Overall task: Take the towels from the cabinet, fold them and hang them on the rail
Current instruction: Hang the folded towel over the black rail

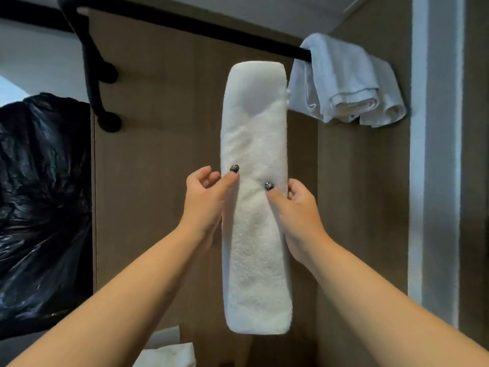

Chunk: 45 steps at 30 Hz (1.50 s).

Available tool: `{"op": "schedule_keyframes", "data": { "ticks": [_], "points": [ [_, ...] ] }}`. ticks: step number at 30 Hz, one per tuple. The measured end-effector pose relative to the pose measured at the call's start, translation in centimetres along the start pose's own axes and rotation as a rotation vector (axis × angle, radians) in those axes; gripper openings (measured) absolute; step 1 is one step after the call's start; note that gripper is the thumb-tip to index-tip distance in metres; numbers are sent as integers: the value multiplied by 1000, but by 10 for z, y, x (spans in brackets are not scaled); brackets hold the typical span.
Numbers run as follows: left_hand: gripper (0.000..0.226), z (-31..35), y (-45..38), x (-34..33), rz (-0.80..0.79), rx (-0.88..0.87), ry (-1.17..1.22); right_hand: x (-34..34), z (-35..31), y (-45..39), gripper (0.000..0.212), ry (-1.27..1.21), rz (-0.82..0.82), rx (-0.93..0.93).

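Observation:
A white towel (255, 229), folded into a long narrow strip, stands upright in front of me below the black rail (185, 23). My left hand (205, 197) grips its left edge, thumb on the front. My right hand (296, 207) grips its right edge in the same way, at about the same height. The strip's top end reaches up close under the rail; I cannot tell whether it touches it. A second white towel (344, 80) hangs folded over the rail at the right end.
The rail's black bracket (92, 75) curves down the brown wall panel (158, 128) at the left. A black plastic bag (42, 207) fills the left side. More white cloth (169, 353) lies low at the bottom. A pale vertical frame (434, 154) stands at right.

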<state>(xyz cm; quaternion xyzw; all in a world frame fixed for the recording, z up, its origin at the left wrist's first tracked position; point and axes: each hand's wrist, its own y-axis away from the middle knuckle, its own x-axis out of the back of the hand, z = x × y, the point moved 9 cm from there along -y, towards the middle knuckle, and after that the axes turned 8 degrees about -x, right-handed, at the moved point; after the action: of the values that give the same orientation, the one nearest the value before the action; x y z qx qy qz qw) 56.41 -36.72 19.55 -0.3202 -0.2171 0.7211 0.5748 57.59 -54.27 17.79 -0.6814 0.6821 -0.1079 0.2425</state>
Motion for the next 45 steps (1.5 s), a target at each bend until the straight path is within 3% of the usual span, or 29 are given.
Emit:
{"op": "schedule_keyframes", "data": {
  "ticks": [4, 8, 11, 13, 15, 18, 20, 24, 27, 31, 35, 40, 43, 45],
  "points": [
    [92, -7, -35, -30, -117, 6, -57, 17, -39, -48, 22, -135, 55, -17],
    [98, -12, -58, -53, -217, 49, -56, 26, -78, -90, 10, -243, 112, 52],
    [107, -10, -78, -68, -314, -23, -86, 30, -101, -120, 9, -269, 126, 137],
    [95, -8, -96, -79, -384, -93, -115, 30, -117, -139, 14, -267, 127, 196],
    [66, -4, -115, -91, -443, -184, -184, 30, -134, -156, 20, -277, 135, 273],
    [47, 7, -145, -107, -440, -321, -238, 30, -163, -179, 14, -248, 158, 364],
    [49, 15, -162, -118, -426, -388, -210, 28, -184, -191, 7, -216, 156, 427],
    [59, 35, -191, -138, -379, -516, -210, 30, -224, -215, 21, -119, 258, 539],
    [63, 48, -210, -148, -326, -587, -185, 23, -252, -235, 15, -56, 293, 576],
    [66, 59, -228, -160, -331, -628, -184, 16, -284, -255, 40, 116, 340, 587],
    [62, 52, -243, -170, -322, -628, -196, 17, -293, -278, 40, 224, 423, 610],
    [65, 34, -263, -181, -316, -631, -207, -13, -294, -281, 63, 885, 540, 849],
    [66, 28, -268, -185, -289, -684, -236, -33, -297, -273, 50, 1111, 564, 1018],
    [66, 22, -270, -185, -271, -722, -270, -44, -296, -273, 32, 1097, 433, 1072]
  ]
}}
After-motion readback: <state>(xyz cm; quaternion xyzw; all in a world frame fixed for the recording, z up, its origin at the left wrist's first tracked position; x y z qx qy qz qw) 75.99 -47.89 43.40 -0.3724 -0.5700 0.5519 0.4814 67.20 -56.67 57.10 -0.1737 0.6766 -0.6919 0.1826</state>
